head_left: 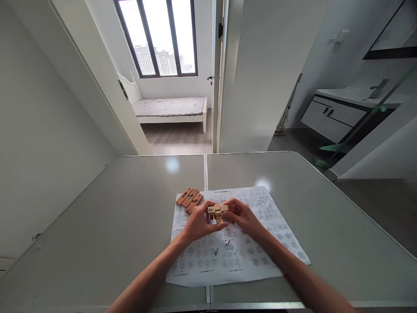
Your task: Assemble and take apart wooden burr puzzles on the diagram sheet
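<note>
Both hands meet over a printed paper sheet on the table, around a small wooden interlocking puzzle made of several pale blocks. My left hand is closed on its left side, thumb below and fingers above; a dark mark like a number shows on the block there. With thumb and fingers, my right hand grips the right side of the same puzzle. Just beyond my left hand, several flat reddish-brown wooden pieces with cut-out slots lie side by side on the sheet's upper left corner.
The grey table has a metal seam down its middle and a raised metal edge. Rows of small diagrams cover the sheet. Beyond the table are an open doorway, a bed under a window, and a washbasin cabinet at the right.
</note>
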A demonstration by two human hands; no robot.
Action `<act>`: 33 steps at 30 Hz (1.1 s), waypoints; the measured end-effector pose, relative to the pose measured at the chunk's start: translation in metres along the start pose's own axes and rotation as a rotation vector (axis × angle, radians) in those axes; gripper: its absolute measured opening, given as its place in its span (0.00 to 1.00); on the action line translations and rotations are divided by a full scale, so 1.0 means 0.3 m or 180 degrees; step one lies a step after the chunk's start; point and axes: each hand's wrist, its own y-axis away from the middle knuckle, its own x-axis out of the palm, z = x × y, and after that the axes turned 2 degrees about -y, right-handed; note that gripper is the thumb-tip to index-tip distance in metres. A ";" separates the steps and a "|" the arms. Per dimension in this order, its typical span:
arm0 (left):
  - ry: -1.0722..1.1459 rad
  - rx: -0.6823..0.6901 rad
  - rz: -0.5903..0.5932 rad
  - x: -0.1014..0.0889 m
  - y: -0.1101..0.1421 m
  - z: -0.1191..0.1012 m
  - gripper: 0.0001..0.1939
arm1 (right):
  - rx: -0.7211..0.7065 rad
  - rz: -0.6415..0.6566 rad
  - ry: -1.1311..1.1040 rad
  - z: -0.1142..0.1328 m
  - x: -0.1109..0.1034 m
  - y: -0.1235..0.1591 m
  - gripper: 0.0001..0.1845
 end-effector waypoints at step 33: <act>-0.0967 0.0232 -0.0164 0.057 -0.012 0.082 0.34 | 0.0008 -0.1140 0.2479 -0.061 -0.054 -0.029 0.23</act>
